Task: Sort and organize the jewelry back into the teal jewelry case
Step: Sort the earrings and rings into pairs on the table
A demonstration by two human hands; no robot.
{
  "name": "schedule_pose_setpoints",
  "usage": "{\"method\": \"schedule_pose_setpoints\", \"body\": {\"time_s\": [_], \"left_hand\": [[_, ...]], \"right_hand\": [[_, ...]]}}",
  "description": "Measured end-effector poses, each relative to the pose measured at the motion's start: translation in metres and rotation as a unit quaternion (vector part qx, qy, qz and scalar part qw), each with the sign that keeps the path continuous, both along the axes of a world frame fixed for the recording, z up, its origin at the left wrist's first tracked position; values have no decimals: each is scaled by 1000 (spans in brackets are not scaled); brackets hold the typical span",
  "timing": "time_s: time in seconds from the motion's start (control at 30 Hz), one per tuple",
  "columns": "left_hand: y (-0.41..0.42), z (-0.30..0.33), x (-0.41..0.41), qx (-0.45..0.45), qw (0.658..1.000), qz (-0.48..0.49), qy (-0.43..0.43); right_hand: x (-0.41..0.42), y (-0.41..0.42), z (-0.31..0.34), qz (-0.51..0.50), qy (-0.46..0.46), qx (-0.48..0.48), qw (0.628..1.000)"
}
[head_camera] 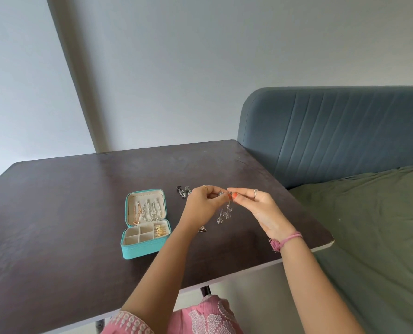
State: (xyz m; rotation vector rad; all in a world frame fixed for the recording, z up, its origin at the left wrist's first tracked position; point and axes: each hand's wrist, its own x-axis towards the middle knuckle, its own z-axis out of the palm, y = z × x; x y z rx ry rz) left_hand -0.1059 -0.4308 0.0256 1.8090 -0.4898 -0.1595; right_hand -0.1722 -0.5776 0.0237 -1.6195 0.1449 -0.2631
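**Dangling earring held up, case waiting to lower left**

Pinched at its top between both hands, just right of frame centre: silver chandelier earring (224, 211), hanging straight down, long axis vertical, clusters of small clear drops at its lower end, clear of the dark table (68, 189). Left hand (204, 204) and right hand (260, 208) close together, fingertips almost meeting, curled round the earring's hook end; exactly what each finger grips too small to tell.

Lower left of the hands, well apart: teal jewelry case (144, 221), open, lid laid back toward the upper frame with chains (146, 208) hung inside, tray of small compartments nearest the viewer, gold pieces (160, 230) in the right-hand one. Left hand nearer the case, so probably a carry down and to the left into a free compartment.

More earrings (184, 191) on the table just left of the hands; a small triangular piece (202, 229) below the left wrist.
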Motion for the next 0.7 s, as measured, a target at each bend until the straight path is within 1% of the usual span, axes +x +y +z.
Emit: {"method": "schedule_pose_setpoints", "body": {"time_s": [0.13, 0.33, 0.47, 0.7], "left_hand": [[8, 5, 3, 4, 999, -29, 25], [16, 5, 12, 64, 997, -50, 10], [13, 3, 17, 135, 990, -37, -21], [8, -10, 21, 200, 978, -8, -61]], "right_hand": [[6, -4, -2, 9, -12, -36, 999], [17, -3, -12, 8, -31, -24, 999], [22, -2, -22, 9, -25, -22, 999], [26, -3, -37, -3, -27, -30, 999]]}}
